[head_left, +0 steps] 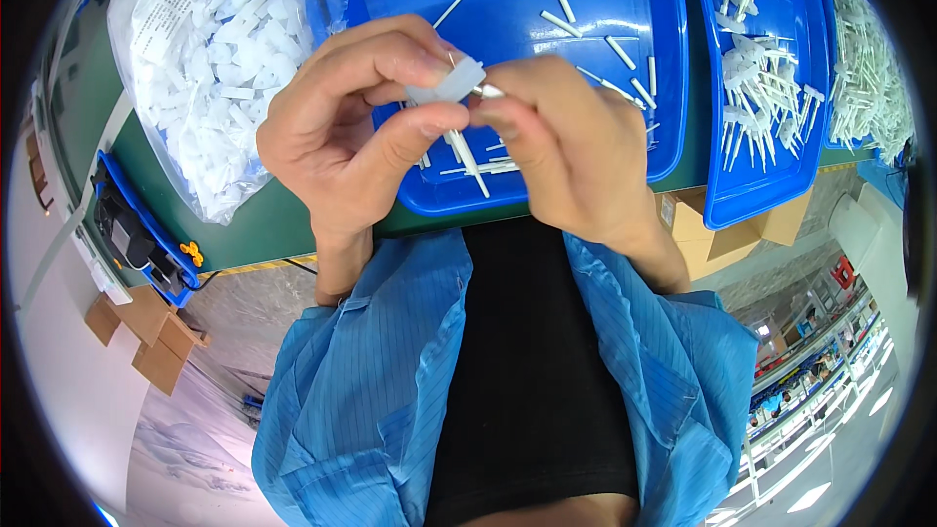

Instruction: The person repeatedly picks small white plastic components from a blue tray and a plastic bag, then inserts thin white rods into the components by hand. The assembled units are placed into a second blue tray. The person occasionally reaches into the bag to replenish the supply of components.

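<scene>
My left hand (342, 107) pinches a small translucent white plastic piece (459, 81) between thumb and fingertips, above the near edge of a blue tray (420, 0). My right hand (576, 141) meets it from the right, thumb and forefinger closed on a small white rod (489, 91). The rod's end lies against the plastic piece; whether it sits inside cannot be made out. Below my left thumb, thin white rods (468, 161) point downward, and my fingers hide how they join the piece. Several loose white rods (620, 52) lie scattered in the tray.
At the left, a clear plastic bag (224, 59) is full of white plastic pieces. A second blue tray (756, 205) at the right bears white pieces with rods attached (761, 88); more are heaped beyond it (869, 68). An open cardboard box (717, 244) stands below the table edge.
</scene>
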### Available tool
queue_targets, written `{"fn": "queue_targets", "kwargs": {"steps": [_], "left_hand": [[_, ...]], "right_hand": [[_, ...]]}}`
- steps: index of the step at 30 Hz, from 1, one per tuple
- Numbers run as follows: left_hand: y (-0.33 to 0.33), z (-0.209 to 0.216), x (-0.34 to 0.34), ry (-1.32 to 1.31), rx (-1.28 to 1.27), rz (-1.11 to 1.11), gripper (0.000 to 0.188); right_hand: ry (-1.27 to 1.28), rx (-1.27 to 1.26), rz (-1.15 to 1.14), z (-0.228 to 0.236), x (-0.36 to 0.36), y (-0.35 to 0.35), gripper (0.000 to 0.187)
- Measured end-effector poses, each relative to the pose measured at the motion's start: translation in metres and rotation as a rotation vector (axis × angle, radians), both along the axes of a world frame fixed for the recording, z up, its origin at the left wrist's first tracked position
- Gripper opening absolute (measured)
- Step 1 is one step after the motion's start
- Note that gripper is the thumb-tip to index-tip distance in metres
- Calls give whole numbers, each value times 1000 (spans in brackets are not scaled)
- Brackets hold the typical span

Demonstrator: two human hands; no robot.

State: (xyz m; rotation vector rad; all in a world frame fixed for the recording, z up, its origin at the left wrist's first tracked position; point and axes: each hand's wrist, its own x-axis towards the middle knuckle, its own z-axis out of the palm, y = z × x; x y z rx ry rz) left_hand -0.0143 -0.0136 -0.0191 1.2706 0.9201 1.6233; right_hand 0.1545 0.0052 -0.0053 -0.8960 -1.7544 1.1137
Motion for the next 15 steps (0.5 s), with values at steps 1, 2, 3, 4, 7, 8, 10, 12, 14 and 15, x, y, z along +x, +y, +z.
{"fn": "queue_targets", "kwargs": {"steps": [1,2,3,4,7,8,10,12,14,15], "left_hand": [[0,1,-2,68,38,-8,27],[1,2,-4,137,77,-16,27],[2,4,-4,168,95,-21,27],[2,5,-5,203,113,-27,28],[3,5,-4,141,138,-72,31],[4,2,-2,83,165,-110,32],[2,4,6,22,101,-104,36],[-2,12,11,107,32,-53,38],[2,10,5,276,89,-35,40],[3,9,3,304,119,-43,39]], "right_hand": [[-93,173,-43,-2,0,0,14],[-121,248,-67,-3,-1,0,15],[-150,323,-94,-3,-2,0,17],[-174,397,-126,-4,-4,0,19],[-145,414,-72,-8,-1,0,20],[-116,431,-27,-13,5,0,21],[-66,431,38,-18,13,3,23],[-22,396,78,-22,18,6,26],[-51,371,118,-19,26,10,26],[-67,403,114,-19,27,13,26]]}}
